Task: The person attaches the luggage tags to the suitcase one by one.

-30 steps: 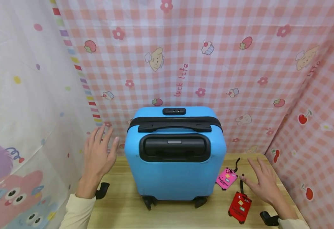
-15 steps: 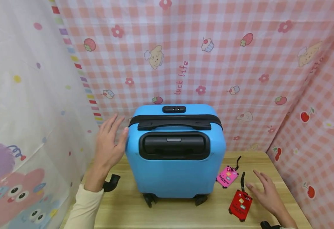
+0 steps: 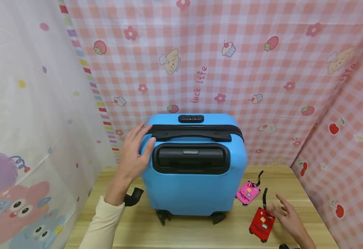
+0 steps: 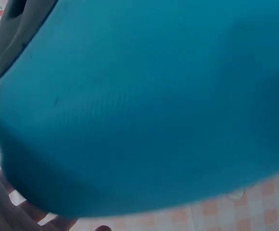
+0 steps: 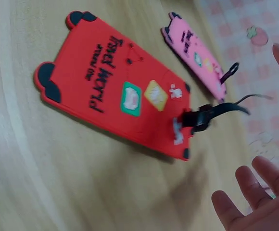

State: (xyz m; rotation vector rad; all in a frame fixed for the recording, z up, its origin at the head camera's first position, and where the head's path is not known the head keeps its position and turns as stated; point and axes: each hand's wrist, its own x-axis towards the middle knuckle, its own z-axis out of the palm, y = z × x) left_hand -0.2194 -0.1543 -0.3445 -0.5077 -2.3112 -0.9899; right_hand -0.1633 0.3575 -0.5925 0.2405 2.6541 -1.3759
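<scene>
A small blue suitcase [image 3: 187, 195] stands upright on its wheels, its black side handle and recessed pull handle facing up and toward me. My left hand [image 3: 134, 157] is at its upper left corner, fingers extended along the edge; in the left wrist view the blue shell [image 4: 130, 106] fills most of the picture, with the fingers at its lower left. To the right lies a red luggage tag [image 3: 262, 224] with a black strap. My right hand [image 3: 288, 216] hovers beside that tag, fingers relaxed and holding nothing. A pink luggage tag [image 3: 248, 193] lies farther back, close to the suitcase.
The wooden table [image 3: 181, 235] carries the suitcase and both tags. A pink checked cloth [image 3: 246, 69] hangs right behind the suitcase and continues along the right side. On the left hangs a white cartoon-print cloth [image 3: 29, 121].
My left hand has moved right, from beside the suitcase to its upper left corner. The right hand has drawn slightly down, nearer the red luggage tag. The suitcase and tags stay put.
</scene>
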